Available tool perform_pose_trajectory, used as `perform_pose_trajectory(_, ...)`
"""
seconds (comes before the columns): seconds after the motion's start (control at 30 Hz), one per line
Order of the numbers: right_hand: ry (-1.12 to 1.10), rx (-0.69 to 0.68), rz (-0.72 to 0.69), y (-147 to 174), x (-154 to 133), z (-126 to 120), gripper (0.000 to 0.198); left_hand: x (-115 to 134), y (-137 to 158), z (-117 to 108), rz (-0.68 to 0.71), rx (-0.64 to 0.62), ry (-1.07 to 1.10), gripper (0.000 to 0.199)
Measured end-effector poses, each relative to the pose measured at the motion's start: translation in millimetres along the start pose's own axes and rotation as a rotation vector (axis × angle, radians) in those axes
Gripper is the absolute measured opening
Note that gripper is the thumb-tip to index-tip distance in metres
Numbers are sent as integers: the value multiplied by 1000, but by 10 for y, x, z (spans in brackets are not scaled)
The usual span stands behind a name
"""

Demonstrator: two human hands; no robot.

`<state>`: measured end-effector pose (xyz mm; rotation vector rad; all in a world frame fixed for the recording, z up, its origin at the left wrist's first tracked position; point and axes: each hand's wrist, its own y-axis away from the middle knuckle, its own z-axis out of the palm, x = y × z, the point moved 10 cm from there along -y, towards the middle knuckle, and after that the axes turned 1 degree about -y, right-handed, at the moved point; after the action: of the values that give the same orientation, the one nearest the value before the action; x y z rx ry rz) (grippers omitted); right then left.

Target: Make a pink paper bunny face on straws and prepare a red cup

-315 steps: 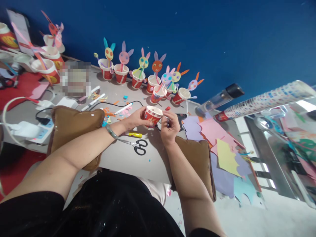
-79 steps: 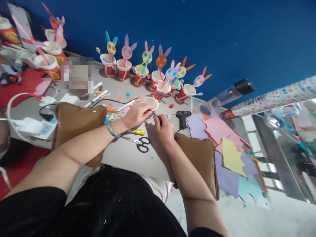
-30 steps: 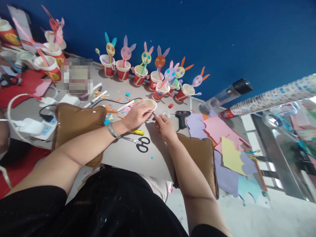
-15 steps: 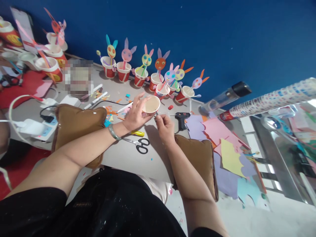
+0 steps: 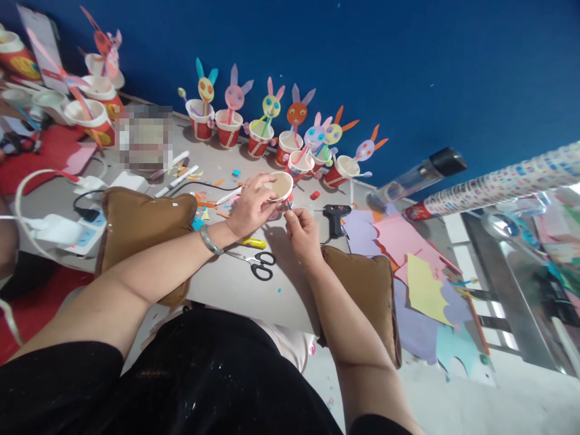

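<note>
My left hand [image 5: 254, 205] is closed around a paper cup [image 5: 281, 185], white inside with some red showing on its wall, its mouth tipped toward me. My right hand [image 5: 302, 234] pinches a small thin dark tool [image 5: 287, 205], its tip against the cup's side near the rim; the fingers hide most of it, so its kind is unclear. Below my hands lie black-handled scissors [image 5: 261, 266] and a yellow stick-like object [image 5: 254, 243]. A black glue gun [image 5: 336, 219] rests to the right of my right hand.
Several red cups with paper rabbits [image 5: 229, 128] line the blue wall. Brown cushions [image 5: 147, 232] lie under both forearms. Stacked cups [image 5: 498, 184], a clear tube [image 5: 408, 178] and coloured paper [image 5: 426, 290] are on the right. A power strip [image 5: 84, 238] stands at left.
My left fingers have shifted and curled closer over the cup's rim. The cup has turned slightly, with more red showing on its right side. My right hand stays beside it with the tool.
</note>
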<state>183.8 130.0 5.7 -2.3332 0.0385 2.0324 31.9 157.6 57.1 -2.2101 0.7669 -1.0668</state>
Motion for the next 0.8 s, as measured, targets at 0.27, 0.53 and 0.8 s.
perform_pose_trajectory(0.27, 142, 25, -120, 12, -142, -46, 50, -11, -23, 8, -67, -24, 88, 5)
perform_pose_trajectory(0.53, 463, 67, -229, 42, -243, -83, 44, 12, -19, 15, -62, -29, 143, 6)
perform_pose_trajectory(0.8, 551, 59, -243, 47, -263, -69, 41, 41, -19, 34, -24, -36, 135, 20)
